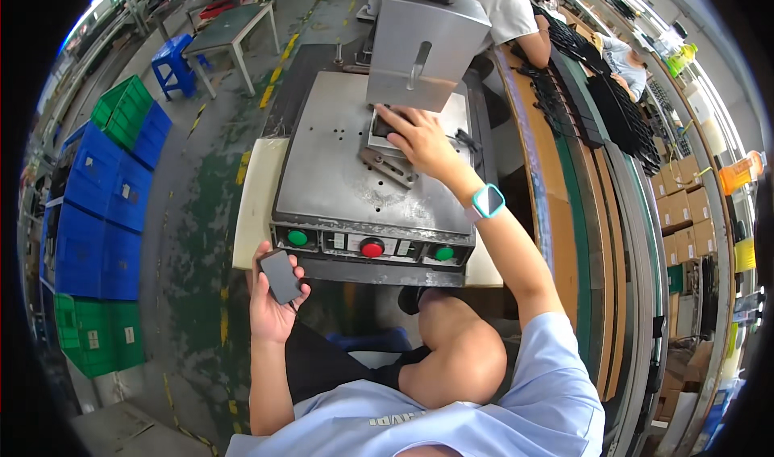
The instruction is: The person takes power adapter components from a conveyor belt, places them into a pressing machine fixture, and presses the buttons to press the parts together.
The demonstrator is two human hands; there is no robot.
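Note:
My left hand (274, 302) is closed around a dark grey rectangular block (280, 277), like a small adapter case, in front of the machine's left corner. My right hand (421, 141) reaches under the grey metal head (427, 54) of a bench press. Its thumb and index finger are on two sides of a dark block (384, 126) that sits in a small metal fixture (374, 142); the other fingers partly hide it. A slotted metal clamp (389, 168) lies on the press plate (322, 183), just nearer than the fixture.
Along the machine's front are a green button (297, 237), a red button (372, 248) and another green button (443, 253). Blue crates (101, 175) and a green crate (97, 334) stand left. A conveyor line (556, 215) runs along the right, with a co-worker's arm (534, 45) beside it.

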